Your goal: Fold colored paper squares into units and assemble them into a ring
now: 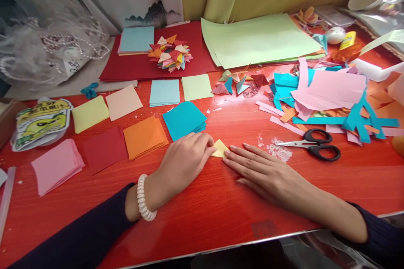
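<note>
A small folded piece of yellow paper [220, 149] lies on the red table between my hands. My left hand [186, 159], with a beaded bracelet at the wrist, pinches the paper's left corner between thumb and curled fingers. Stretched out flat on the table, my right hand [261, 168] touches the paper's right corner with its fingertips. Just beyond my left hand is a stack of teal paper squares [184, 119]. An orange stack [145, 136] sits to its left. Black-handled scissors [315, 144] rest to the right of my right hand, blades pointing left.
More paper squares in red [105, 149], pink [57, 166], peach [124, 101] and yellow [90, 113] spread leftward. Farther back are a folded paper ring [170, 53], several folded pieces [242, 85] and green sheets [259, 40]. Paper scraps [334, 90] pile at right; a pouch [42, 122] lies left.
</note>
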Motion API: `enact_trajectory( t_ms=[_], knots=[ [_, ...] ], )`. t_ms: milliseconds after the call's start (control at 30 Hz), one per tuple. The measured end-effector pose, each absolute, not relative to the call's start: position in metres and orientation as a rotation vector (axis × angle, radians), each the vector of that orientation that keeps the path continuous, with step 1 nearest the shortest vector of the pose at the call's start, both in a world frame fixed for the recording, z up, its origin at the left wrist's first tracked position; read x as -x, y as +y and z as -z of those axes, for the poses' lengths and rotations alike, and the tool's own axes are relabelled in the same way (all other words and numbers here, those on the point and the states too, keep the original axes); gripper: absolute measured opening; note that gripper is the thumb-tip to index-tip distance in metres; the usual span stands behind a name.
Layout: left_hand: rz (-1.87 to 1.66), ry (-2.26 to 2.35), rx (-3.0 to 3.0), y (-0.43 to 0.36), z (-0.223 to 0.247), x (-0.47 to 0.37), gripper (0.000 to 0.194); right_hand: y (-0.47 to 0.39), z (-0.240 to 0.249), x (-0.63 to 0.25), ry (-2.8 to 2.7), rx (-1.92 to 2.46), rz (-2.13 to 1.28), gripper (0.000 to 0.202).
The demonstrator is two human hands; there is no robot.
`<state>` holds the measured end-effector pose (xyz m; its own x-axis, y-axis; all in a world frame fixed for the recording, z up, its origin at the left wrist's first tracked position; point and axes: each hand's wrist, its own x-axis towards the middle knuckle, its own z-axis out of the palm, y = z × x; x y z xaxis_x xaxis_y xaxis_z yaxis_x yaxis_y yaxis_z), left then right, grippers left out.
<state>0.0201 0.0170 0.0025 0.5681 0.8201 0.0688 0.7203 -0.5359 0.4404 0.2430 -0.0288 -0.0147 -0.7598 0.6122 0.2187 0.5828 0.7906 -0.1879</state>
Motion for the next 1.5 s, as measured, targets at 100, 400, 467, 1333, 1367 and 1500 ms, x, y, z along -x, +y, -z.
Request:
enact_trajectory(
  t_ms=[100,400,467,1333,1367,1500],
  knots=[
    [-0.388,1.269,-2.456,0.016,-0.003,-0.021,0.01,-0.03,0.012,-0.247,-2.686,0.915,-0.151,0.043],
    [-0.323,1.169,-2.578,0.016,0.0,-0.017,0.023,-0.033,0.005,-0.245,-2.665,0.996,0.108,0.044],
    [-0.337,1.161,-2.589,0.016,0.001,-0.016,0.025,-0.033,0.003,-0.242,-2.67,0.967,0.13,0.043],
    [-0.337,0.567,-3.089,0.03,-0.002,0.006,0.034,-0.048,0.003,-0.213,-2.677,1.032,0.737,0.045],
    [-0.303,0.565,-3.069,0.028,-0.002,0.008,0.037,-0.047,0.001,-0.216,-2.686,1.032,0.734,0.043],
    [-0.195,0.598,-3.016,0.016,-0.004,0.013,0.046,-0.042,-0.005,-0.223,-2.724,0.995,0.716,0.037]
  ],
)
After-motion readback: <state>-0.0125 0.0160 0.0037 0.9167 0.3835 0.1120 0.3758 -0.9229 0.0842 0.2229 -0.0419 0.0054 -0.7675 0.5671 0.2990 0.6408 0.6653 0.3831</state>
